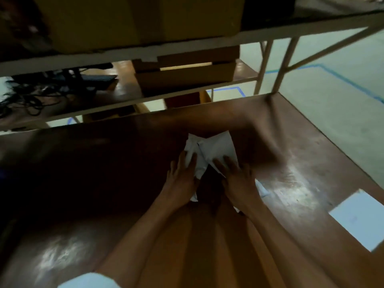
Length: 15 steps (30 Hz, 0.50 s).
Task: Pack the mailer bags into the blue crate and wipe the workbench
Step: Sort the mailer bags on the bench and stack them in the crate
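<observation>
Left hand [182,177] and right hand [236,179] press flat-fingered on crumpled white plastic mailer bags [209,148] on brown desk [291,163]; blue crate unseen, packing and wiping seemingly pending.

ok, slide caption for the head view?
Head view: left hand and right hand rest on crumpled white mailer bags on the brown workbench.

Mailer bags [216,148] are blurred, their near ends hidden

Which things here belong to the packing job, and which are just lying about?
Job: mailer bags, workbench, left hand and right hand, both flat on the bags. The blue crate is not in view.
Lying about: white sheet, cardboard boxes, cables.
</observation>
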Available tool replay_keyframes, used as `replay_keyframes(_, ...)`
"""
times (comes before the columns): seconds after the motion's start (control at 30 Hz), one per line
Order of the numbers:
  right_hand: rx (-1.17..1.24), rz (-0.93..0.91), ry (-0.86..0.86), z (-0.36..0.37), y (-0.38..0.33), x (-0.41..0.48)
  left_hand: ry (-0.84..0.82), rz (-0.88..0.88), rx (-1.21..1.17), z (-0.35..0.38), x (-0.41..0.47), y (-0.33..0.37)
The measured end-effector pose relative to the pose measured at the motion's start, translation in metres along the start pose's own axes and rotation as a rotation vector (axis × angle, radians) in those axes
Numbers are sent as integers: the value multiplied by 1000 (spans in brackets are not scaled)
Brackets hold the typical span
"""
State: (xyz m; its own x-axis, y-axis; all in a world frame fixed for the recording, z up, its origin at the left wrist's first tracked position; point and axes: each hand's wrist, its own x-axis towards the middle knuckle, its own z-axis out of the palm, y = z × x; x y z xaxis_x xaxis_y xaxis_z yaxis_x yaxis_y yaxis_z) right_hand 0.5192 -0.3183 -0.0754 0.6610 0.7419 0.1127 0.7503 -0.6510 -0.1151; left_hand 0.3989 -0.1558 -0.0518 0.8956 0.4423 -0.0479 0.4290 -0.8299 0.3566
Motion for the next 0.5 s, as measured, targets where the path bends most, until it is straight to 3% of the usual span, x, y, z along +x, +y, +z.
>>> replay_keyframes(0.1,84,-164,16,-10,-78,16,172,-132,-29,-45,-52,-52)
replay_keyframes(0.27,295,-493,55,-39,-251,36,428,-408,145,-136,-168,-159)
replay_keyframes(0.5,561,-856,305,-88,-504,51,822,-849,248,-260,-333,-282)
